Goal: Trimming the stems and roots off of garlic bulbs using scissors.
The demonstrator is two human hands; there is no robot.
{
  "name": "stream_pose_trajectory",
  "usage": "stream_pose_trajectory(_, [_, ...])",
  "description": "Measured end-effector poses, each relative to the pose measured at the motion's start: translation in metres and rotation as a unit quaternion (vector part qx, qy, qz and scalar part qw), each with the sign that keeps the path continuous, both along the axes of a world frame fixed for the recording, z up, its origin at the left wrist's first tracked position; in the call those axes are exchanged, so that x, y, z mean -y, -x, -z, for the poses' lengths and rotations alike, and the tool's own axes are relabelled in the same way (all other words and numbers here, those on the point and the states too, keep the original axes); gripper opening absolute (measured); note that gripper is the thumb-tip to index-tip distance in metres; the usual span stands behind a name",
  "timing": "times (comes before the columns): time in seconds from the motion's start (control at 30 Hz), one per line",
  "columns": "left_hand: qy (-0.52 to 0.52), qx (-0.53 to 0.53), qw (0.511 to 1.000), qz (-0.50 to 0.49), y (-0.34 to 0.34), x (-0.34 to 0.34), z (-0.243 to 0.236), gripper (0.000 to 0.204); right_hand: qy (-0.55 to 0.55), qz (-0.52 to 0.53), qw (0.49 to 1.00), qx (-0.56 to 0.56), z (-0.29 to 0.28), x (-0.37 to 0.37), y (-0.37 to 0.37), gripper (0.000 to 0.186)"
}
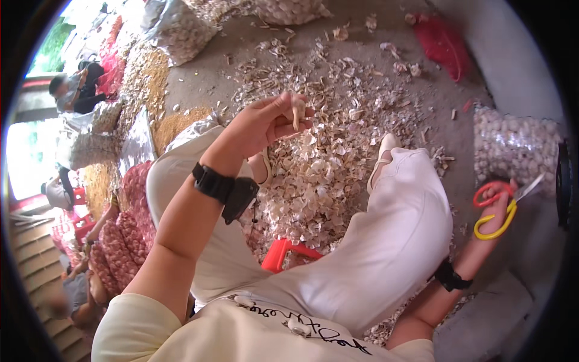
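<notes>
Above the heap of garlic skins [319, 181] my left hand [268, 123] is closed on a garlic bulb [298, 110], its stem end pointing down toward my legs. The fingers partly hide the bulb. Out at the far right, my right hand [496, 204] grips scissors [512, 210] with one red and one yellow handle loop. The blades point away to the upper right, near a bag of garlic [515, 145], and I cannot tell how far apart they are.
Dry skins and stem bits lie between my feet. A red plastic piece [276, 256] shows between my legs. A red net bag [443, 48] lies by the right wall, and a clear sack of garlic [178, 33] stands at the far left. People [78, 87] sit among sacks on the left.
</notes>
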State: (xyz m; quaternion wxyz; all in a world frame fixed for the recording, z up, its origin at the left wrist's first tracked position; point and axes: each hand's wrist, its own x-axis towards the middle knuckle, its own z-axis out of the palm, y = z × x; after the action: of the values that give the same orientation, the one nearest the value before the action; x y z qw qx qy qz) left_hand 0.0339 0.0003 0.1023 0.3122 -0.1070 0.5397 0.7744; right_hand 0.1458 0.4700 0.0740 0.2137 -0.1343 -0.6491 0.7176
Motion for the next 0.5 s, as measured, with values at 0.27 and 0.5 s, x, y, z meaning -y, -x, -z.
stream_pose_trajectory(0.27, [-0.027,-0.158,0.986,-0.053,-0.137,0.006,-0.06,0.044,-0.203,-0.3,0.929,-0.072,-0.097,0.278,-0.046,0.047])
stream_pose_trajectory(0.5, [-0.092,-0.148,0.984,-0.032,-0.16,0.018,-0.054,0.046,-0.222,-0.197,0.949,-0.109,-0.091,0.341,-0.055,0.037])
